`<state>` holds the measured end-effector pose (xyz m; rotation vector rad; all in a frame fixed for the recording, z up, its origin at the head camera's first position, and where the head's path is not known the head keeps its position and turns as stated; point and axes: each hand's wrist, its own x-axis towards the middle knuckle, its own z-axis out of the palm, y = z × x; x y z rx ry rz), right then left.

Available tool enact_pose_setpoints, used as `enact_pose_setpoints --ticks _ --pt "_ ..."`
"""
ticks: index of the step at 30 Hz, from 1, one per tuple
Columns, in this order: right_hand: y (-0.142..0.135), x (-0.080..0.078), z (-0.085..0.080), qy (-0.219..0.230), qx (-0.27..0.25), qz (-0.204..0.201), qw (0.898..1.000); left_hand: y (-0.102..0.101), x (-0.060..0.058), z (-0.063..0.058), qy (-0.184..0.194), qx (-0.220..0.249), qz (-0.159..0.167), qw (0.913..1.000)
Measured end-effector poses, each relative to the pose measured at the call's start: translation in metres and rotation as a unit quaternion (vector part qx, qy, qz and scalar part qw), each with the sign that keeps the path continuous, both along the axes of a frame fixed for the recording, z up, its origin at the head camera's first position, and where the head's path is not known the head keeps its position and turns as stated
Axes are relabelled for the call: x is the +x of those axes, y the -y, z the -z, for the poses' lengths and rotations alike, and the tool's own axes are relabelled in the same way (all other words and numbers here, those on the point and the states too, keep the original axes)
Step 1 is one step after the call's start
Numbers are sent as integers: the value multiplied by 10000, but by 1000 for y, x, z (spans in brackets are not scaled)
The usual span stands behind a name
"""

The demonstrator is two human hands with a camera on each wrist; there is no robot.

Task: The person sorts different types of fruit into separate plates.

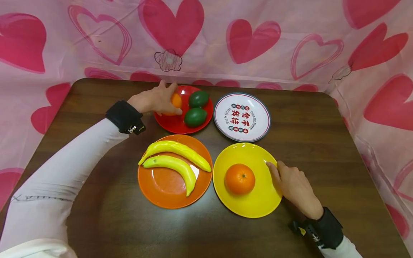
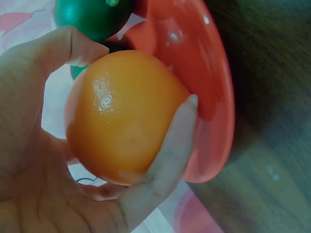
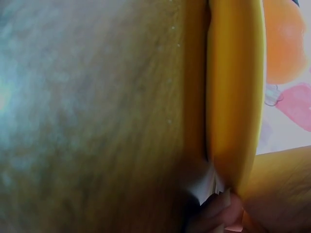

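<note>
orange (image 2: 124,116) in the left hand (image 1: 155,100) sits at the upper left of the head view, over the left part of the red plate (image 1: 166,123); whether it bears on the plate or hangs just above it i cannot tell. the left fingers are parted and curved round its sides, the thumb towards the green fruits and a finger along the opposite flank, a cupped hold that suits a smooth, round thing apt to roll. those green fruits (image 1: 195,117), two of them, lie on the right half of the same plate, probably checked by its raised rim. right of centre and lower in the frame, the right hand (image 1: 295,184) is at the right edge of the yellow plate (image 1: 255,204); fingertips show by the rim in the right wrist view, so the fingers seem to pinch it, perhaps to steady the plate. a second orange (image 1: 240,179) rests left of that plate's middle. on the orange plate (image 1: 161,186), below centre left, two bananas (image 1: 180,148) lie with their curves alike, the upper spanning rim to rim, likely because of its length. the white plate (image 1: 258,111), upper right of the group, bears printed lettering. all four plates stand close together on the brown counter (image 1: 322,143), presumably for easy reach.
</note>
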<state>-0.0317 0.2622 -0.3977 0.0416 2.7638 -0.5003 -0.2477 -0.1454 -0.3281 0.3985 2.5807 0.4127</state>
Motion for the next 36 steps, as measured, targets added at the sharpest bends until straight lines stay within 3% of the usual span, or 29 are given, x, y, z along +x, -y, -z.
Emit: enact_pose_setpoints --ticks 5,10,14,20,25,30,33,36 --pt "0 -1 1 -108 27 -62 9999 0 0 3 -530 -109 157 9984" --pt "0 -3 -1 -127 46 -96 9999 -8 5 -15 -1327 253 562 9892" --pt "-1 -4 -2 -88 66 -85 9999 -31 19 -32 -1782 590 1132 9757" --pt "-3 -6 -2 -34 44 -91 9999 -83 52 -45 -2357 665 2062 9474" --pt "-4 -8 -1 112 2 -34 9999 -124 80 -47 -2286 696 2654 9341" --pt "-5 -9 -1 164 -72 -23 9998 -165 103 -35 -1879 687 3348 9208" --pt "-7 -7 1 -58 -101 -117 9999 -187 114 -26 -1674 681 3682 9120" --pt "-8 -3 5 -567 -103 -419 9975 -202 123 -17 -1618 704 3994 8996"
